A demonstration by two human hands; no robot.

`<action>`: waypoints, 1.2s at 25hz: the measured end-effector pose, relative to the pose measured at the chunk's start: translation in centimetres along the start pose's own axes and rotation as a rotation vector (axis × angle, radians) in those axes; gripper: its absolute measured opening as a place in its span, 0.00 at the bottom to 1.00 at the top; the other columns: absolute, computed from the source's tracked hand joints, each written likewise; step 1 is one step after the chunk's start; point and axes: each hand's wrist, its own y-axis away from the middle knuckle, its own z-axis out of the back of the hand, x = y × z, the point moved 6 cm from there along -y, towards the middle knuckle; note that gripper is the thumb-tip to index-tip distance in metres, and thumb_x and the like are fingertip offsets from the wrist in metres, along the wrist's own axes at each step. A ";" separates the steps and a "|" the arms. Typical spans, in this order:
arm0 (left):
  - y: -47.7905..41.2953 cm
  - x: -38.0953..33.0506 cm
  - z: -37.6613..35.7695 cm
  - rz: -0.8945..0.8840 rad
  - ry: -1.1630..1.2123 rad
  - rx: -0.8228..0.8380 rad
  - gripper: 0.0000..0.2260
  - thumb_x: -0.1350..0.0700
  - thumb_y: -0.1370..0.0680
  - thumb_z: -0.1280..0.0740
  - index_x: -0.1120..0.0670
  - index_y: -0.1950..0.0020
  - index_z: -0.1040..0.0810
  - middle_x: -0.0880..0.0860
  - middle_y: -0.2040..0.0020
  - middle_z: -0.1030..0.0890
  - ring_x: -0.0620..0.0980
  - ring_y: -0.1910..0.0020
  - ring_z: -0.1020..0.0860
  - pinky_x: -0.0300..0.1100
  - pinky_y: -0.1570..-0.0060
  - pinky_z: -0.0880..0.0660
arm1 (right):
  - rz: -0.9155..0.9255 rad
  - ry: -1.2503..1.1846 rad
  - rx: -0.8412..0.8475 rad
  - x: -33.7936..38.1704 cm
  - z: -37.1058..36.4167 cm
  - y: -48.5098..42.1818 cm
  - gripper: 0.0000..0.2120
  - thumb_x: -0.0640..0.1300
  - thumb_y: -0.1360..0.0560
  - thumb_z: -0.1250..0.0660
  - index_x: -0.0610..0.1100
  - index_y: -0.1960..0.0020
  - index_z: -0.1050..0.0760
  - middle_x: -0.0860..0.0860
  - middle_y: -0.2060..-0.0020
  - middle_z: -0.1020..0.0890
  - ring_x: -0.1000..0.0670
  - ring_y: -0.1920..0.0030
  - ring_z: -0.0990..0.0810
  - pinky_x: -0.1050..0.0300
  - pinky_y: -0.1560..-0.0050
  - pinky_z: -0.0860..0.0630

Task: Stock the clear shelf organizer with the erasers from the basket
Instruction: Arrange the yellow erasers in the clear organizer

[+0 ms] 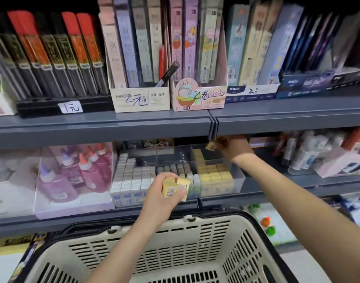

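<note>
Grey metal shelving (105, 121) fills the view in two tiers. At 12 o'clock the upper tier carries upright packs in card display boxes (141, 100), with hand-written price labels on their fronts. A cream slotted basket (175, 250) with a black rim occupies 6 o'clock, below the lower tier and nearest the camera. At 9 o'clock on the lower tier stands a transparent case of purple and pink glue bottles (73, 170). Just beside it, at centre, sits the clear shelf organizer (238, 178), divided into compartments: white erasers (132, 178) in rows in the left section, grey pieces (176, 168) in the middle and yellow erasers (213, 174) packed in the right section, stacked higher toward the back. The right hand (234, 149) reaches in from 4 o'clock, tucked under the front edge of the upper tier, above the back right of the organizer; its fingers pinch a single eraser (210, 147), which is apart from the stocked rows below it. The left hand (165, 194) rises from 6 o'clock over the basket's far rim, in front of the organizer's middle section, and grips a small stack of yellow wrapped erasers (176, 187) between curled fingers and thumb. Print on the wrappers is too small to read.
</note>
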 end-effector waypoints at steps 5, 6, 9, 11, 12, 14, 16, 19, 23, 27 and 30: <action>0.3 0.9 0.1 0.001 0.013 0.000 0.13 0.58 0.28 0.28 0.44 0.50 0.27 0.47 0.52 0.22 0.40 0.57 0.23 0.28 0.63 0.28 | 0.101 0.048 0.455 -0.1 -3.6 -1.1 0.10 0.44 0.23 0.39 0.47 0.44 0.22 0.48 0.42 0.21 0.52 0.49 0.26 0.63 0.49 0.35; 0.3 1.0 0.0 0.003 0.021 0.001 0.14 0.58 0.28 0.28 0.43 0.50 0.27 0.46 0.52 0.22 0.39 0.58 0.23 0.28 0.63 0.27 | 0.101 0.063 0.518 -0.2 -4.2 -1.0 0.11 0.43 0.23 0.40 0.48 0.44 0.22 0.49 0.43 0.21 0.53 0.50 0.27 0.62 0.49 0.35; 0.4 0.8 0.0 0.003 0.034 0.007 0.13 0.58 0.28 0.28 0.43 0.50 0.27 0.46 0.53 0.21 0.37 0.59 0.23 0.29 0.63 0.26 | 0.072 0.041 0.579 -0.5 -4.6 -0.9 0.13 0.42 0.21 0.44 0.48 0.44 0.22 0.50 0.43 0.20 0.53 0.51 0.27 0.61 0.50 0.34; 0.3 0.4 -0.2 0.003 0.054 0.018 0.13 0.58 0.28 0.28 0.43 0.50 0.27 0.47 0.53 0.21 0.41 0.57 0.21 0.33 0.60 0.23 | 0.075 0.035 0.582 -0.3 -4.2 -0.5 0.13 0.45 0.20 0.45 0.48 0.42 0.23 0.49 0.42 0.21 0.53 0.50 0.26 0.60 0.49 0.34; 0.3 0.1 -0.4 0.003 0.073 0.027 0.14 0.59 0.28 0.28 0.43 0.51 0.27 0.48 0.52 0.21 0.44 0.56 0.21 0.35 0.60 0.22 | 0.094 0.051 0.541 0.1 -3.7 -0.3 0.14 0.46 0.20 0.45 0.48 0.41 0.24 0.49 0.42 0.21 0.51 0.48 0.25 0.60 0.48 0.33; 0.1 -0.6 -0.7 -0.001 0.113 0.046 0.13 0.61 0.27 0.30 0.45 0.51 0.27 0.50 0.52 0.21 0.45 0.58 0.19 0.34 0.63 0.23 | 0.127 0.009 0.375 1.7 -2.4 0.6 0.13 0.49 0.20 0.44 0.49 0.42 0.24 0.50 0.43 0.20 0.49 0.47 0.24 0.60 0.49 0.31; -0.1 -1.2 -1.0 -0.002 0.110 0.057 0.13 0.62 0.26 0.30 0.46 0.51 0.27 0.51 0.53 0.21 0.42 0.63 0.19 0.33 0.65 0.24 | 0.125 -0.286 0.354 3.9 -1.5 2.8 0.10 0.53 0.22 0.40 0.51 0.50 0.21 0.53 0.52 0.17 0.54 0.54 0.20 0.60 0.52 0.26; -0.5 -1.9 -1.6 -0.009 0.096 0.071 0.12 0.62 0.27 0.30 0.48 0.51 0.27 0.52 0.52 0.21 0.40 0.64 0.20 0.34 0.66 0.23 | 0.254 -0.545 0.581 7.0 -1.1 6.7 0.06 0.53 0.27 0.33 0.52 0.55 0.20 0.54 0.62 0.16 0.59 0.62 0.18 0.64 0.54 0.22; -0.9 -2.0 -1.5 0.052 0.109 0.034 0.09 0.57 0.25 0.31 0.46 0.49 0.28 0.52 0.53 0.20 0.42 0.66 0.19 0.41 0.61 0.20 | 0.174 -0.590 0.518 5.1 -0.2 5.6 0.05 0.44 0.29 0.28 0.50 0.54 0.21 0.54 0.64 0.17 0.58 0.64 0.18 0.64 0.58 0.21; -1.0 -1.5 -1.3 0.201 0.341 0.009 0.07 0.58 0.24 0.33 0.53 0.47 0.28 0.55 0.58 0.22 0.45 0.64 0.22 0.39 0.69 0.24 | 0.007 -0.157 0.269 1.0 0.5 0.5 0.03 0.47 0.23 0.37 0.50 0.51 0.25 0.53 0.54 0.21 0.52 0.55 0.25 0.60 0.52 0.30; -1.1 -1.6 -1.5 0.300 0.512 0.008 0.06 0.62 0.24 0.35 0.56 0.49 0.29 0.54 0.64 0.23 0.48 0.65 0.23 0.37 0.73 0.25 | 0.105 0.046 0.233 0.6 -0.8 -1.1 0.10 0.45 0.20 0.42 0.50 0.61 0.31 0.45 0.52 0.20 0.51 0.58 0.29 0.61 0.54 0.36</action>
